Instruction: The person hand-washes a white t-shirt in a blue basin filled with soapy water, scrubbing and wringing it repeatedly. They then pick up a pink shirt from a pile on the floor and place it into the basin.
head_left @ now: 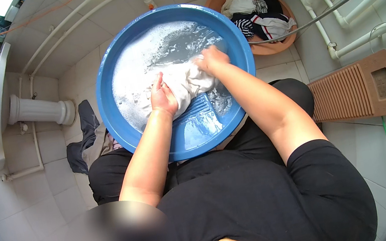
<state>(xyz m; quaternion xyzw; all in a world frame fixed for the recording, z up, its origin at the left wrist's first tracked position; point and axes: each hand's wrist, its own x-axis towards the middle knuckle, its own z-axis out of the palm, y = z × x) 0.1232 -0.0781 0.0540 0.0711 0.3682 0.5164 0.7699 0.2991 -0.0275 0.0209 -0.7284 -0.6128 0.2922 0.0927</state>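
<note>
A round blue basin point(107, 104) of foamy, greyish water stands between my knees. A wet white cloth point(190, 81), bunched up and partly under suds, lies across its middle. My right hand point(214, 59) is closed on the cloth's right end, with the fingertips partly hidden. My left hand point(163, 97) rests against the cloth's left part, palm turned up and fingers stretched out. Just below the cloth, a ribbed blue washing surface point(197, 117) slopes along the basin's near side.
An orange-brown basin point(288, 42) of dark, white and striped clothes stands behind on the right. A brown washboard point(351, 89) leans at the right. Dark and beige clothes point(96, 142) lie left of the blue basin. A white pedestal point(40, 109) and wall pipes point(310, 11) border the space.
</note>
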